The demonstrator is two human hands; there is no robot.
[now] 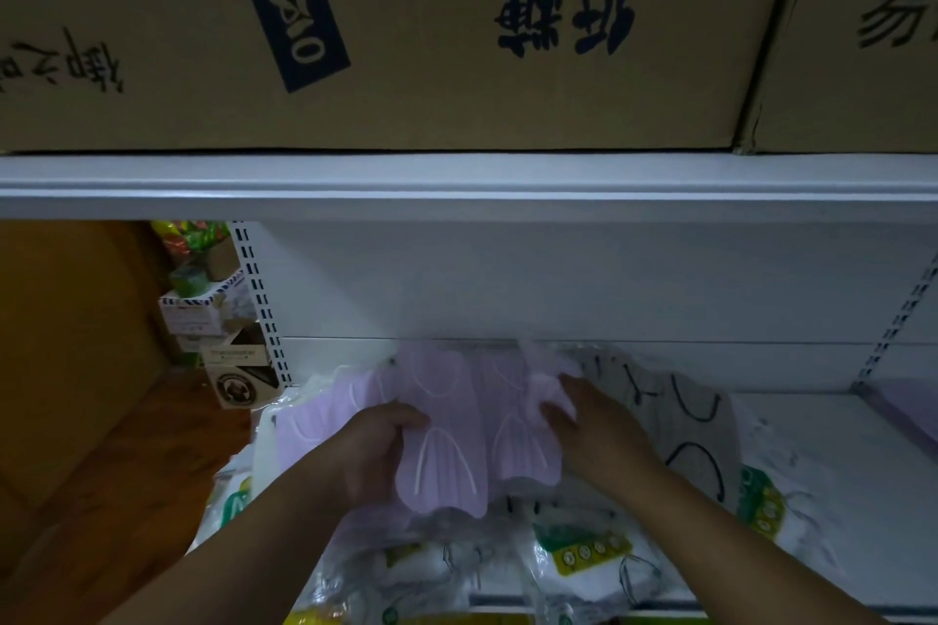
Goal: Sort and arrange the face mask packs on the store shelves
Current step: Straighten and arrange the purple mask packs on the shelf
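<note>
Dim store aisle, seen from close in front of a white metal shelf unit (837,426) with slotted uprights and a pale back panel. Above, on the top white shelf board (457,183), two large brown cardboard cartons: one with dark blue printed characters (406,31), another (863,41) just beside it at right.

On the lower shelf, a pile of clear plastic face mask packs. Left hand (378,447) curled round the left edge of a pack of pale lilac pleated masks with white ear loops (441,452), thumb on top, fingers beneath. Right hand (589,416) gripping the right side of a second lilac mask pack (517,431), fingers bent over crinkled wrapping. Both packs held just above the heap, touching each other, near the middle of the shelf.

More lilac packs (325,416) lying at left behind the left hand. At right, touching the right wrist, a pack of grey masks with black ear loops (675,416). Along the front edge, white mask packs with green and yellow labels (583,553).

At far left, beyond the upright, small stacked cardboard boxes (223,335) and colourful packets (188,239), beside a brown wooden surface (91,371).
</note>
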